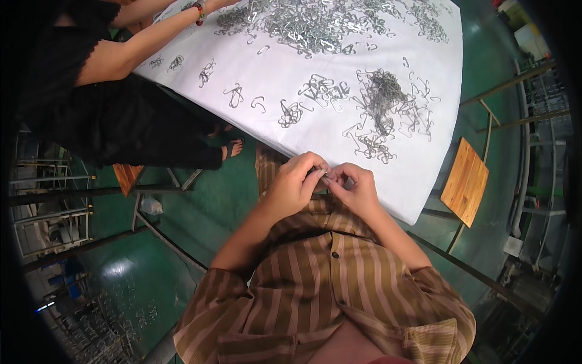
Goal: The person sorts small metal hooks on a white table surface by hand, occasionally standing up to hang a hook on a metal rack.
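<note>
My left hand [297, 183] and my right hand [356, 187] meet at the near edge of the white-covered table [357, 54]. The fingertips of both are pinched together around something small, with only a glint of metal between them; its kind is hidden. Just beyond my hands lies a small heap of bent wire hooks [373, 147]. A larger, tangled pile of hooks [385, 97] sits behind it. Further left are a loose cluster of hooks [324, 89] and a small bunch of hooks [291, 113].
A big spread of metal hooks [309, 27] covers the far part of the table. At the far left stands another person in black, a bare arm [130, 53] reaching over the table. Wooden-topped stools [465, 182] stand at the right and left on the green floor [176, 224].
</note>
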A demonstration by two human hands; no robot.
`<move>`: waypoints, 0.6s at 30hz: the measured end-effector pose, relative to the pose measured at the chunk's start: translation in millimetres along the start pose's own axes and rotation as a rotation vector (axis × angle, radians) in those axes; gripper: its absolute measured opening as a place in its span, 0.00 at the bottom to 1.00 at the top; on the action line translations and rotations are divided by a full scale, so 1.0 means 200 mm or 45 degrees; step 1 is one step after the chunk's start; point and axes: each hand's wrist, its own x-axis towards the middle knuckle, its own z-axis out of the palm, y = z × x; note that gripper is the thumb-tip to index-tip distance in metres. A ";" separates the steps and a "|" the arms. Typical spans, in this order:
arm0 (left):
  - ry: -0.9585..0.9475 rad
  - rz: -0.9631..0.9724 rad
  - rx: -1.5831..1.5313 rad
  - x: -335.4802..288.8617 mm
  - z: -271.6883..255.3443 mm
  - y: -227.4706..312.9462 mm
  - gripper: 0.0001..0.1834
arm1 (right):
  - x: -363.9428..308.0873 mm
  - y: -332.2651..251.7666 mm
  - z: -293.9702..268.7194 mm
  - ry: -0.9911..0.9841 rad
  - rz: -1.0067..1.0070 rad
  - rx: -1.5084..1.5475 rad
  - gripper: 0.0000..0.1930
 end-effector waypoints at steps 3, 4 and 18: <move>0.010 0.037 0.046 -0.01 -0.01 -0.01 0.04 | 0.04 -0.01 -0.08 -0.051 -0.086 -0.001 0.05; 0.013 0.054 0.070 -0.01 -0.01 -0.01 0.04 | 0.06 0.01 -0.11 0.036 -0.117 0.003 0.07; -0.021 0.064 0.118 -0.01 0.01 0.03 0.06 | 0.73 0.28 -0.11 0.397 -0.365 -1.048 0.09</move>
